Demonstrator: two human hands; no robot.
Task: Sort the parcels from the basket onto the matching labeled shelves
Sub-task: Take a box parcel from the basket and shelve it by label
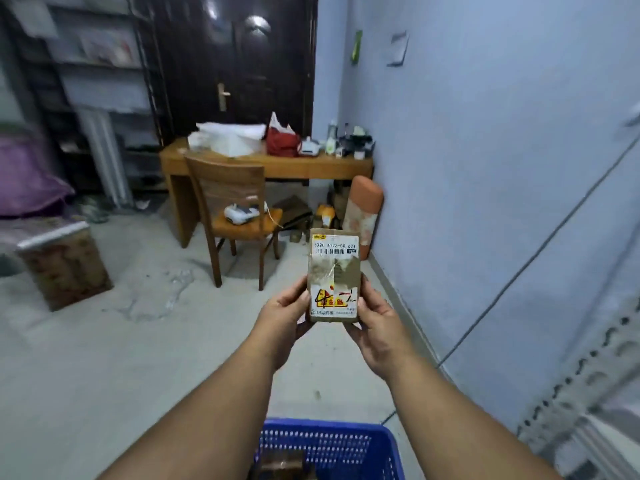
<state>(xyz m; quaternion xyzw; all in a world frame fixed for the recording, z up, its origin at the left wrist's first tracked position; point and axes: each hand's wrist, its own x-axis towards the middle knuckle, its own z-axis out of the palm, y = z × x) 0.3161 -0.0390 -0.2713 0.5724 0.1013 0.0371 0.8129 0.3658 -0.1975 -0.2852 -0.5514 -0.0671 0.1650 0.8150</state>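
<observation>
Both hands, left hand (285,311) and right hand (375,322), are gripping one small parcel (334,275) upright above the basket (332,445), label facing up, probably for reading its shelf code.

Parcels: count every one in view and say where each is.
2. One parcel is held up in both hands, left hand and right hand. Another brown parcel lies in the blue basket; more may be hidden there.
</observation>
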